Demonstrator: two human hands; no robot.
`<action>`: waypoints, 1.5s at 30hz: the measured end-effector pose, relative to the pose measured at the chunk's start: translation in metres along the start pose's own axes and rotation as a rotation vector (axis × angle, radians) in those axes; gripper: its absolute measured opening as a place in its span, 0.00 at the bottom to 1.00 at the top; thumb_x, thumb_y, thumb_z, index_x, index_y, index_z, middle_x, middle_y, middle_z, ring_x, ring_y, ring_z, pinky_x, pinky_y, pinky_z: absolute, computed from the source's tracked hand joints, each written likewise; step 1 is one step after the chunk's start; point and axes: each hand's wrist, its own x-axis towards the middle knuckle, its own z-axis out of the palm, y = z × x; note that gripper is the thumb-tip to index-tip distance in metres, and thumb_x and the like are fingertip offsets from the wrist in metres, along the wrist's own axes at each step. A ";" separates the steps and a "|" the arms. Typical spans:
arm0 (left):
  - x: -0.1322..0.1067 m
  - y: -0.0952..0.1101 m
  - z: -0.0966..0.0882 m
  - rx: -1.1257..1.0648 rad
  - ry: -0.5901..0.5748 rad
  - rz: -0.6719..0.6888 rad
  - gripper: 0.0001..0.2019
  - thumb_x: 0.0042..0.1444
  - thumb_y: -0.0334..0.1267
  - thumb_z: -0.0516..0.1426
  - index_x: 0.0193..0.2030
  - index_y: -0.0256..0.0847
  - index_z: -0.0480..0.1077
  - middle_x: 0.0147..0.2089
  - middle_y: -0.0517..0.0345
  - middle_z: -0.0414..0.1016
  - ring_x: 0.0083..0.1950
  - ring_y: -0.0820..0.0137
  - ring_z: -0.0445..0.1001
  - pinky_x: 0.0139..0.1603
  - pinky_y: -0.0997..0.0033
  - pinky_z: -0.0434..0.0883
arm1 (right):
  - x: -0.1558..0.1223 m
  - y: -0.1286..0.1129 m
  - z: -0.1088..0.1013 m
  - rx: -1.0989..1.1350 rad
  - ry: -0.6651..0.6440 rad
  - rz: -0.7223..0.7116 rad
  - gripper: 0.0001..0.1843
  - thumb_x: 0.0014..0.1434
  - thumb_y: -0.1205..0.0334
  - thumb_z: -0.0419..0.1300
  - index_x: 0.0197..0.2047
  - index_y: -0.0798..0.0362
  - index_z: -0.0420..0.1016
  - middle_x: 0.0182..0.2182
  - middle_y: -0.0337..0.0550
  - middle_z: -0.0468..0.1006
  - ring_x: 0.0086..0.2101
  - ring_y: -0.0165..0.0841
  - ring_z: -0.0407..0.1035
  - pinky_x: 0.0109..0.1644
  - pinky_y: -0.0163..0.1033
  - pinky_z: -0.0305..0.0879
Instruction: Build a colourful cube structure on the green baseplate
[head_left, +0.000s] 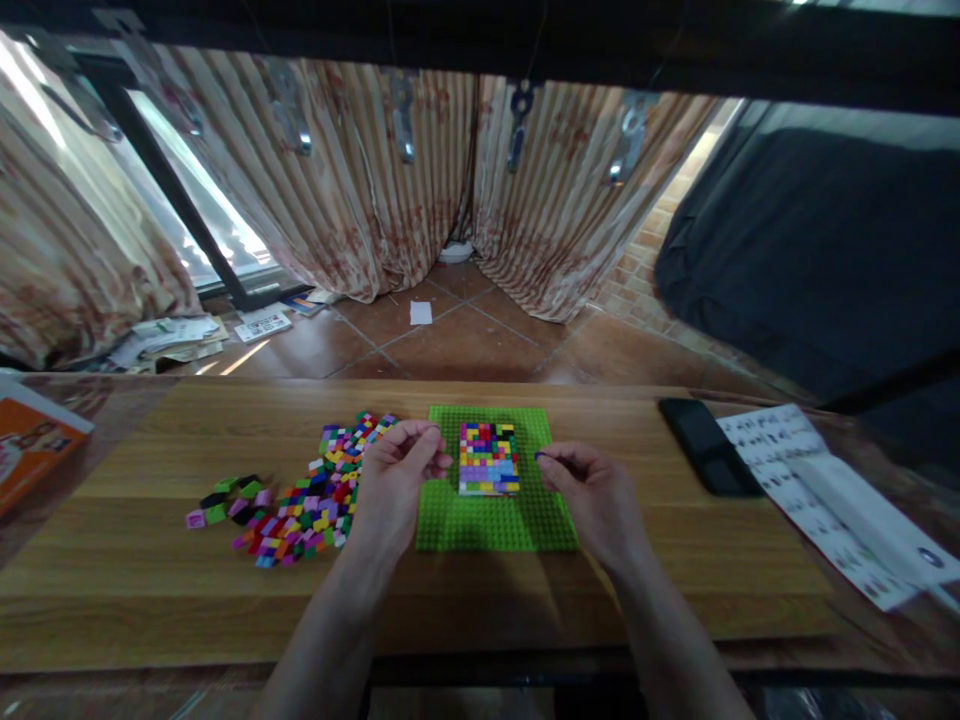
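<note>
The right hand (592,495) pinches a small dark blue plastic brick (538,456). Just left of that pinch, a multicoloured brick mosaic (489,458) sits on the flat green studded baseplate (495,525). The left hand (394,480) has its fingertips drawn together, and I cannot tell whether it holds anything.

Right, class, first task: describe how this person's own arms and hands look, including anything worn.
The left forearm and right forearm are bare down to the picture's lower edge; no sleeves show. The left hand and right hand are ungloved, and no watch, bracelet or ring can be made out.
</note>
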 end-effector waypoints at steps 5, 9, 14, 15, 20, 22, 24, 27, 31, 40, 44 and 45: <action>0.001 -0.004 0.002 0.044 0.036 -0.008 0.12 0.42 0.40 0.67 0.30 0.36 0.73 0.26 0.63 0.73 0.24 0.78 0.70 0.25 0.79 0.66 | -0.005 0.000 0.004 -0.176 -0.078 -0.050 0.10 0.53 0.54 0.62 0.33 0.52 0.79 0.30 0.42 0.81 0.33 0.36 0.73 0.40 0.40 0.67; 0.000 -0.009 0.005 0.068 0.006 -0.025 0.12 0.43 0.40 0.67 0.30 0.36 0.73 0.25 0.63 0.73 0.24 0.78 0.70 0.25 0.79 0.66 | -0.006 -0.003 0.009 -0.310 -0.086 -0.097 0.09 0.55 0.56 0.60 0.33 0.51 0.80 0.31 0.42 0.82 0.34 0.37 0.75 0.42 0.42 0.67; -0.001 -0.013 0.005 0.116 -0.011 -0.054 0.12 0.43 0.41 0.66 0.31 0.36 0.73 0.23 0.62 0.72 0.24 0.77 0.69 0.26 0.78 0.66 | -0.007 -0.001 0.016 -0.323 -0.066 -0.097 0.08 0.55 0.58 0.60 0.34 0.50 0.80 0.33 0.42 0.83 0.34 0.37 0.76 0.42 0.42 0.68; -0.001 -0.013 0.006 0.121 -0.007 -0.058 0.12 0.43 0.41 0.66 0.31 0.36 0.73 0.23 0.62 0.72 0.24 0.77 0.69 0.26 0.78 0.66 | -0.007 0.000 0.018 -0.314 -0.061 -0.096 0.08 0.55 0.58 0.61 0.34 0.50 0.80 0.33 0.42 0.83 0.35 0.37 0.76 0.42 0.42 0.69; -0.002 -0.012 0.006 0.112 0.003 -0.062 0.11 0.43 0.40 0.66 0.31 0.36 0.73 0.24 0.62 0.73 0.24 0.77 0.69 0.26 0.78 0.66 | -0.006 0.002 0.019 -0.292 -0.053 -0.078 0.08 0.55 0.57 0.61 0.35 0.50 0.80 0.33 0.42 0.83 0.35 0.38 0.77 0.44 0.44 0.69; -0.002 -0.011 0.006 0.105 0.001 -0.059 0.11 0.42 0.40 0.66 0.30 0.36 0.74 0.24 0.62 0.73 0.24 0.77 0.69 0.26 0.78 0.66 | -0.005 0.003 0.017 -0.287 -0.057 -0.077 0.09 0.54 0.56 0.61 0.35 0.50 0.80 0.33 0.43 0.83 0.36 0.38 0.76 0.44 0.43 0.70; -0.002 -0.010 0.006 0.098 -0.002 -0.058 0.11 0.42 0.40 0.67 0.30 0.36 0.74 0.24 0.62 0.72 0.24 0.77 0.69 0.26 0.78 0.66 | -0.004 0.005 0.014 -0.266 -0.070 -0.073 0.10 0.55 0.55 0.61 0.35 0.51 0.80 0.32 0.43 0.83 0.34 0.38 0.76 0.41 0.42 0.70; -0.002 -0.010 0.005 0.085 0.002 -0.059 0.12 0.41 0.40 0.67 0.30 0.36 0.73 0.24 0.62 0.72 0.24 0.78 0.69 0.27 0.78 0.66 | -0.002 0.010 0.012 -0.226 -0.085 -0.038 0.14 0.57 0.51 0.59 0.36 0.52 0.80 0.30 0.44 0.82 0.31 0.37 0.76 0.38 0.40 0.70; -0.001 -0.010 0.004 0.073 0.010 -0.063 0.12 0.41 0.40 0.67 0.31 0.36 0.73 0.25 0.63 0.73 0.23 0.78 0.69 0.26 0.78 0.66 | -0.001 0.014 0.014 -0.208 -0.088 0.006 0.19 0.57 0.46 0.58 0.36 0.53 0.80 0.30 0.45 0.82 0.31 0.37 0.75 0.36 0.40 0.70; -0.001 -0.010 0.003 0.078 0.004 -0.073 0.13 0.41 0.41 0.67 0.30 0.36 0.73 0.25 0.63 0.73 0.23 0.78 0.69 0.27 0.77 0.66 | 0.003 0.017 0.020 -0.166 -0.049 0.090 0.21 0.51 0.44 0.63 0.34 0.54 0.81 0.27 0.45 0.82 0.27 0.36 0.74 0.33 0.39 0.69; -0.001 -0.011 0.003 0.082 0.000 -0.080 0.12 0.41 0.40 0.67 0.31 0.36 0.73 0.24 0.63 0.73 0.23 0.78 0.69 0.26 0.78 0.66 | 0.003 0.021 0.022 -0.070 -0.043 0.122 0.21 0.48 0.44 0.65 0.33 0.55 0.81 0.25 0.45 0.81 0.25 0.34 0.72 0.30 0.38 0.68; -0.001 -0.011 0.003 0.085 -0.002 -0.082 0.12 0.42 0.40 0.66 0.31 0.36 0.73 0.24 0.63 0.73 0.23 0.78 0.69 0.26 0.78 0.66 | 0.003 0.022 0.022 -0.054 -0.042 0.132 0.21 0.48 0.44 0.66 0.32 0.55 0.81 0.25 0.45 0.81 0.25 0.34 0.72 0.29 0.38 0.67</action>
